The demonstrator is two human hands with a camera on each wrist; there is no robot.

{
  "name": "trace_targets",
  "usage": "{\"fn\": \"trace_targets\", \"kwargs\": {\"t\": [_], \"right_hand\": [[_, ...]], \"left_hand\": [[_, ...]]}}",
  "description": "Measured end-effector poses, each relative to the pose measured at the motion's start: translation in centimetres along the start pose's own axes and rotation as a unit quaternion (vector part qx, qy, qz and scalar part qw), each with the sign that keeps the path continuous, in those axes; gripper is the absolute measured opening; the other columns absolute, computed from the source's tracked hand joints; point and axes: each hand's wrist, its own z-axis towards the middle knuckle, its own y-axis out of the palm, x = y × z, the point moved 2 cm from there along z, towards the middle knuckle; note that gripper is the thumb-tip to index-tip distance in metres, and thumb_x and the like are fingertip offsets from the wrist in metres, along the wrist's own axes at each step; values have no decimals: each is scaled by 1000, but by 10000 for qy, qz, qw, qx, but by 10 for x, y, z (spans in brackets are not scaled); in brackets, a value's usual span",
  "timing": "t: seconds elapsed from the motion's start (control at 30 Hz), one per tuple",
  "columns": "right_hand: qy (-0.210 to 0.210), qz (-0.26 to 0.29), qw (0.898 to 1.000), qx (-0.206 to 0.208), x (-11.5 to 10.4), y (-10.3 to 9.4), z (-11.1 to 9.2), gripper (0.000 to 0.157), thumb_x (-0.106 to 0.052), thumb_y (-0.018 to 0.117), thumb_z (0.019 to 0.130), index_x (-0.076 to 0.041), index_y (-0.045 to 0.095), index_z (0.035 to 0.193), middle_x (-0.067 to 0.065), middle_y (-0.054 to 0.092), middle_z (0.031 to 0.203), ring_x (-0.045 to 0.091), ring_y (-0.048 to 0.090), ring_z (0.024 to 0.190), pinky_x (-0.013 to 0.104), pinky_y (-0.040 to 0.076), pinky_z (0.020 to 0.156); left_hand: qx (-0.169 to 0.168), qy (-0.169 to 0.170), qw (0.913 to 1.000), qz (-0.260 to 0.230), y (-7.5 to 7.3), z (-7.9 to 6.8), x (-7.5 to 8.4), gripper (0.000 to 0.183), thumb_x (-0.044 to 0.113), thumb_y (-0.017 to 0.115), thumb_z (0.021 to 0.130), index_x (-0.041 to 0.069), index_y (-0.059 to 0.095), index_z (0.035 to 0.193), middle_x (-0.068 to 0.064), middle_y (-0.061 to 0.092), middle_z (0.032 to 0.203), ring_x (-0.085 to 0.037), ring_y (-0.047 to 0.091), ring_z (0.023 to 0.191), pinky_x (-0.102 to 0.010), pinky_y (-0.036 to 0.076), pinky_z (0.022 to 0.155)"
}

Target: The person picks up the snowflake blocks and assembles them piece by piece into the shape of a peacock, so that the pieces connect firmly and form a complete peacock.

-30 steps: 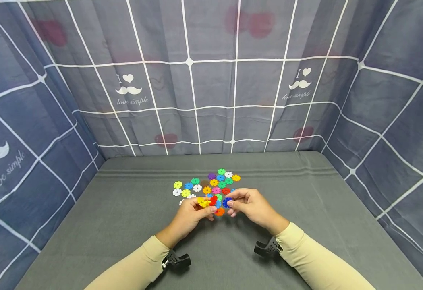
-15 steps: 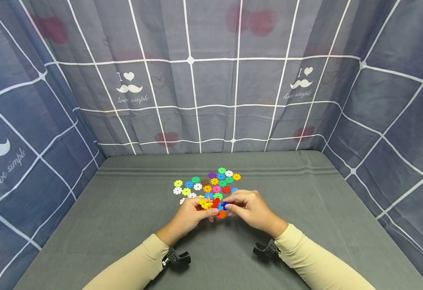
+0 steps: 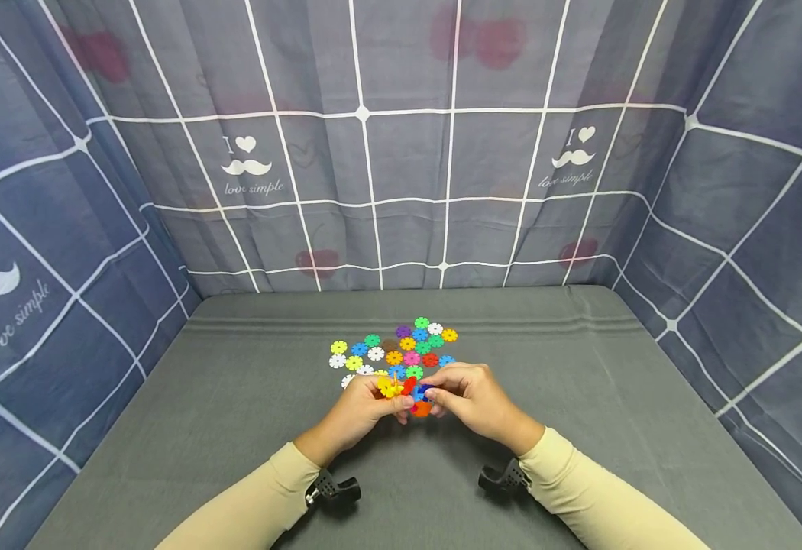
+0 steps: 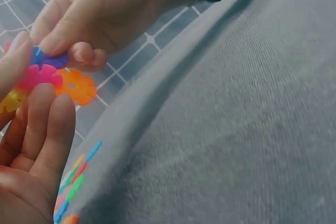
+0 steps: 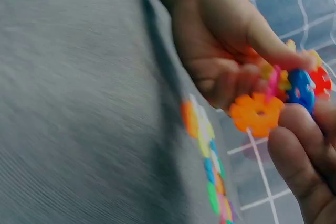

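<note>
My left hand (image 3: 356,409) holds a cluster of joined snowflake discs, slotted plastic pieces, between thumb and fingers. In the head view the cluster shows a yellow disc (image 3: 389,388), a red disc (image 3: 410,384) and an orange disc (image 3: 421,410). A pink disc (image 4: 41,77) stands out in the left wrist view, beside the fingertips. My right hand (image 3: 480,396) pinches a dark blue disc (image 4: 56,62) at the cluster's right side. In the right wrist view a blue disc (image 5: 301,90) sits between both hands, and fingers partly hide the joint there.
Loose snowflake discs in many colours lie flat on the grey cloth (image 3: 270,428) just beyond the hands, among them a purple disc (image 3: 403,331) and a brown disc (image 3: 390,345). A grid-patterned curtain (image 3: 401,153) encloses the back and sides.
My right hand has moved slightly left, bringing the dark blue disc from beside the cluster right up against it. The left hand has stayed nearly in place.
</note>
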Motion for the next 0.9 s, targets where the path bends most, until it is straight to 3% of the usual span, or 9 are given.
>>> {"fn": "trace_targets", "kwargs": {"t": [0.13, 0.23, 0.3, 0.4, 0.53, 0.63, 0.73, 0.83, 0.9], "right_hand": [[571, -5, 9984, 60, 10, -22, 5, 14, 0, 66, 104, 1, 75, 115, 16, 71, 94, 27, 71, 65, 39, 61, 60], [974, -991, 9898, 325, 27, -40, 3, 18, -5, 67, 104, 0, 73, 120, 15, 71, 102, 27, 71, 78, 40, 61, 69], [1157, -1853, 9754, 286, 39, -47, -1, 23, -4, 72, 101, 0, 73, 123, 15, 71, 112, 29, 70, 95, 43, 59, 83], [1138, -2922, 9491, -290, 51, -49, -8, 34, -2, 74, 98, 2, 69, 132, 19, 64, 134, 37, 62, 117, 55, 49, 98], [873, -3466, 9277, -1080, 54, -40, -14, 38, -7, 72, 100, -2, 69, 137, 17, 57, 149, 42, 54, 125, 60, 42, 94], [611, -3415, 9328, -977, 51, -35, -14, 24, -5, 77, 96, -2, 77, 119, 14, 67, 135, 36, 60, 117, 56, 46, 93], [534, -3070, 9477, -687, 48, -32, -14, 12, -1, 84, 89, -7, 78, 97, 7, 73, 111, 25, 65, 100, 45, 52, 88], [822, -2493, 9630, -614, 48, -32, -13, 19, 1, 87, 85, -11, 73, 92, 0, 66, 96, 16, 61, 83, 34, 53, 76], [1102, -2028, 9711, -604, 47, -33, -13, 21, 1, 86, 87, -11, 72, 98, -3, 62, 91, 12, 58, 75, 29, 50, 68]], "left_hand": [[-15, 43, 10000, 58, 1, 4, -1, 19, 8, 76, 99, -9, 73, 104, -24, 73, 88, -25, 71, 70, -37, 62, 73], [292, -81, 9995, 115, -1, 4, -3, 18, 7, 75, 99, -11, 72, 97, -23, 72, 82, -22, 69, 66, -35, 61, 69], [566, -157, 9982, 151, -2, 3, -4, 20, 5, 74, 100, -13, 70, 91, -19, 71, 76, -20, 67, 62, -34, 60, 66], [787, -181, 9965, 200, -4, 2, -5, 26, 6, 72, 101, -13, 67, 85, -16, 68, 71, -19, 64, 60, -33, 58, 64], [780, -72, 9966, 268, -5, 2, -5, 26, 8, 72, 102, -12, 67, 87, -17, 66, 73, -21, 64, 66, -33, 57, 68], [747, -2, 9971, 168, -5, 3, -6, 23, 9, 73, 101, -12, 70, 91, -18, 69, 79, -24, 68, 72, -35, 59, 74], [670, 82, 9977, 72, -5, 3, -6, 21, 8, 74, 101, -12, 72, 95, -18, 72, 83, -26, 71, 75, -38, 61, 78], [606, 152, 9980, 69, -5, 2, -7, 19, 8, 73, 101, -11, 73, 99, -15, 73, 84, -24, 71, 74, -38, 62, 76], [608, 145, 9980, 114, -5, 2, -8, 18, 8, 73, 101, -10, 72, 99, -12, 72, 82, -22, 69, 72, -35, 61, 73]]}}
